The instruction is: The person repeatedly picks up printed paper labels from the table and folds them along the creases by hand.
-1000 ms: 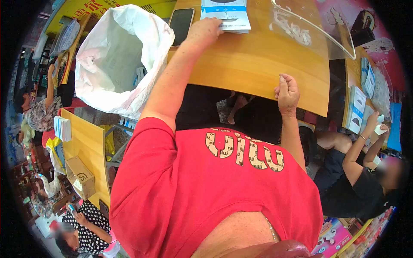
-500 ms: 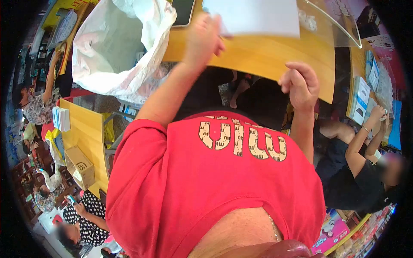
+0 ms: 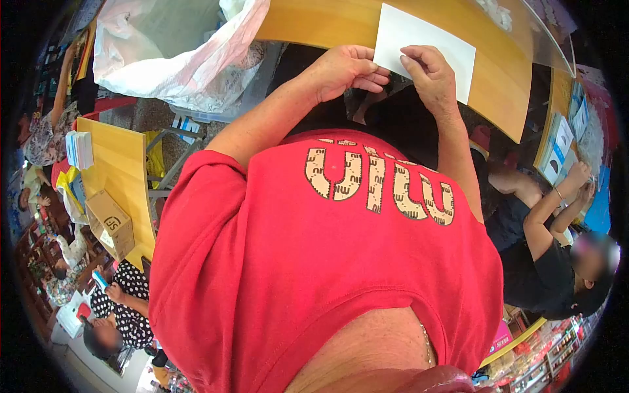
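Observation:
A white sheet lies slantwise over the near edge of the yellow table. My left hand is at its near left corner, with the thumb and fingers closed on that corner. Above the near part of the sheet is my right hand, its thumb and forefinger curled close together. Whatever may be between those two fingertips is too small to make out.
Left of the table hangs a large open white bag. A clear plastic holder stands at the right. A carton rests on a side table. A person in black sits at the right; others are at the left.
Both hands have come together at the sheet, the left moving right and down, the right moving up and left. The sheet has turned and shifted toward me. The phone has left the view.

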A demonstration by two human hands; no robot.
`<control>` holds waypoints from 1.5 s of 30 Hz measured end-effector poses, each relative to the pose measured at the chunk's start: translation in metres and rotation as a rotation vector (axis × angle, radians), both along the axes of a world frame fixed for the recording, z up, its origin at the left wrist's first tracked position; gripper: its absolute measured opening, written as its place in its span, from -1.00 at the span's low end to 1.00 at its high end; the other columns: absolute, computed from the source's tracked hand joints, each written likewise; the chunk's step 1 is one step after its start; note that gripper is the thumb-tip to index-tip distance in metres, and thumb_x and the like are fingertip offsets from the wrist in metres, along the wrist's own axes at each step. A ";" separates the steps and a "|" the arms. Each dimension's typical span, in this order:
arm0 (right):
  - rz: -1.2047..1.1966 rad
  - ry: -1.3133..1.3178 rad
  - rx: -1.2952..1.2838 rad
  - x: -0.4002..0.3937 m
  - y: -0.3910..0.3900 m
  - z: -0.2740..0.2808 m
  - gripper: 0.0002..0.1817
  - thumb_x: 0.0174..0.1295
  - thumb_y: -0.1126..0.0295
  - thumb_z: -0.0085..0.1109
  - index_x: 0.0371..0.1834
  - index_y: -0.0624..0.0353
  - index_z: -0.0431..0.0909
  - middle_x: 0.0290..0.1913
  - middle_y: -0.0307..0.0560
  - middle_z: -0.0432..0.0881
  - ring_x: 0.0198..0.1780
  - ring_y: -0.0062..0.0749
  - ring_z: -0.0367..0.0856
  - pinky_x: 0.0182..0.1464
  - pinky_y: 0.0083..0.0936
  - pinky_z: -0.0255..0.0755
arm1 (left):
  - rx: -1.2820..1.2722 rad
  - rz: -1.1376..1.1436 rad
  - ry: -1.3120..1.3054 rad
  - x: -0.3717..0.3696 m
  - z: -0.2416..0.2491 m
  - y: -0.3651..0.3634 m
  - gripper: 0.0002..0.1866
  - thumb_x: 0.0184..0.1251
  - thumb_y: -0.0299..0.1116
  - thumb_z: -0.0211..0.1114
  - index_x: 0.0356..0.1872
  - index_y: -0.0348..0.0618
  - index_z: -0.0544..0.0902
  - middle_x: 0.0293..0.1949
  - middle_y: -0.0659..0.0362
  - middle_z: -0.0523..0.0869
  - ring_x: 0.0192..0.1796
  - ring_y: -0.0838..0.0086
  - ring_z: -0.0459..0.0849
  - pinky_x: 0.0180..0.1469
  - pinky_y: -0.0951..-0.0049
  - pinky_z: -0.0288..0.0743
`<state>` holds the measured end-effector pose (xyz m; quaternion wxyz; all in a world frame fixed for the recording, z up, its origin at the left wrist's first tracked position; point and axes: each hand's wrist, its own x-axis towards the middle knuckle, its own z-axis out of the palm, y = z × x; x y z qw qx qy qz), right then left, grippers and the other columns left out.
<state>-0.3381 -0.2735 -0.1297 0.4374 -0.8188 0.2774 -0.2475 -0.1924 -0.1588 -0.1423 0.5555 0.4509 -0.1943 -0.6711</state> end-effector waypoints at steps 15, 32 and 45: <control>0.135 0.252 -0.413 0.009 0.016 0.023 -0.83 0.02 0.29 0.06 -0.43 0.14 0.50 -0.44 -0.12 0.53 -0.33 -0.24 0.49 -0.27 -0.40 0.37 | -0.081 -0.093 -0.457 -0.010 0.014 -0.001 -0.74 0.26 -0.43 -0.05 -0.05 -0.23 0.45 -0.22 0.20 0.57 -0.20 0.62 0.53 -0.08 0.60 0.40; 0.118 0.247 -0.554 0.012 0.017 0.017 -0.82 0.09 0.32 -0.09 -0.54 0.14 0.45 -0.54 -0.12 0.51 -0.41 -0.22 0.51 -0.35 -0.37 0.38 | -0.088 -0.134 -0.608 -0.008 0.008 -0.006 -0.76 0.26 -0.41 -0.08 -0.12 -0.22 0.48 -0.27 0.24 0.57 -0.21 0.64 0.52 -0.10 0.61 0.40; 0.191 0.189 -0.661 0.012 0.012 0.019 -0.85 0.08 0.33 -0.06 -0.49 0.15 0.45 -0.54 -0.10 0.52 -0.42 -0.24 0.52 -0.37 -0.40 0.41 | -0.155 -0.122 -0.972 -0.011 0.016 -0.008 -0.79 0.24 -0.41 -0.09 -0.21 -0.21 0.50 -0.41 0.21 0.59 -0.34 0.57 0.55 -0.23 0.56 0.43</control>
